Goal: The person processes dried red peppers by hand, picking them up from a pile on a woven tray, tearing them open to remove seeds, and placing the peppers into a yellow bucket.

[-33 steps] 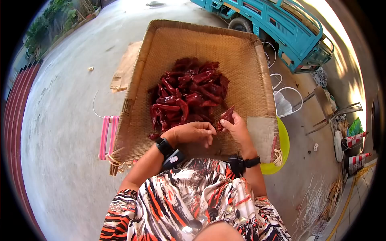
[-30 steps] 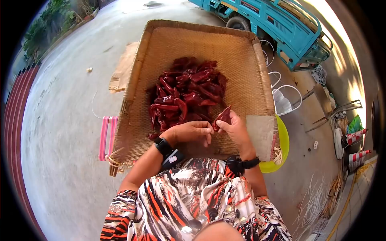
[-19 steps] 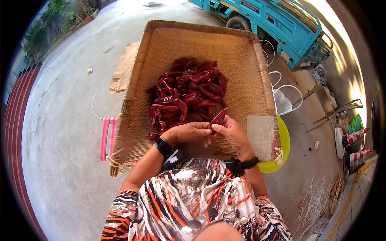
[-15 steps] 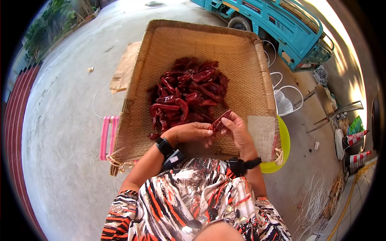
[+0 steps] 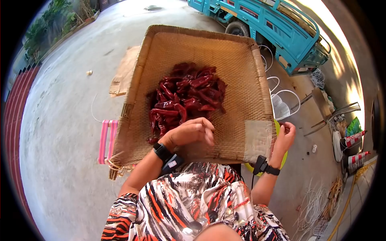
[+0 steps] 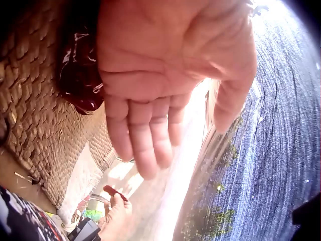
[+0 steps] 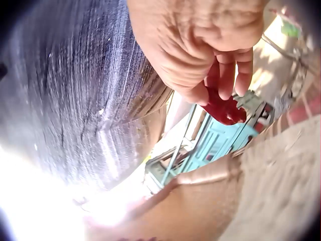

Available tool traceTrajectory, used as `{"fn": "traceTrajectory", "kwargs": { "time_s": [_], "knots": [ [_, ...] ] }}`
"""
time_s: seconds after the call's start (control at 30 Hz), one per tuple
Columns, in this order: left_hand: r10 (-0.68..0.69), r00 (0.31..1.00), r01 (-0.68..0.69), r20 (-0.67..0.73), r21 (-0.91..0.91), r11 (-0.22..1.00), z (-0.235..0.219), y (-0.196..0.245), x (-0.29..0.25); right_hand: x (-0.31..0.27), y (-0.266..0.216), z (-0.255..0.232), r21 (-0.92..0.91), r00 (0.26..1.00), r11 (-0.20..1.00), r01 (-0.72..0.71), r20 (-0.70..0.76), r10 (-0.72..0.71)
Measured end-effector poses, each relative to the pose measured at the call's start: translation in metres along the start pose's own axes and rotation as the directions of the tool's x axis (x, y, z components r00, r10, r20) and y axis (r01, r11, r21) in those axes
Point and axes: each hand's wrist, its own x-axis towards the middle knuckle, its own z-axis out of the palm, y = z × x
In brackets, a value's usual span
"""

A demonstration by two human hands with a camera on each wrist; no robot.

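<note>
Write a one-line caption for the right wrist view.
The right hand pinches a glossy red pepper, with a turquoise vehicle in the background.

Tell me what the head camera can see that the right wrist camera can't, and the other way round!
Only the head view: the left hand, the patterned shirt and the pink striped bands beside the tray.

Only the right wrist view: the shiny end of the red pepper, clearly poking out past the fingers.

Both: the right hand, part of the tray, and the teal truck.
</note>
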Motion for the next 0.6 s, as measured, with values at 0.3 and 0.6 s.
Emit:
{"fn": "traceTrajectory", "kwargs": {
  "time_s": [0.3, 0.6],
  "knots": [
    [0.220, 0.916, -0.250, -0.336, -0.049, 0.967, -0.006, 0.002, 0.005, -0.031, -0.096, 0.056, 0.219, 0.850, 0.975, 0.029, 0.509, -0.139],
    [0.220, 0.923, -0.256, -0.315, -0.079, 0.963, -0.006, 0.002, 0.006, -0.056, -0.150, 0.140, 0.139, 0.516, 0.880, 0.454, 0.764, -0.387]
  ]
}}
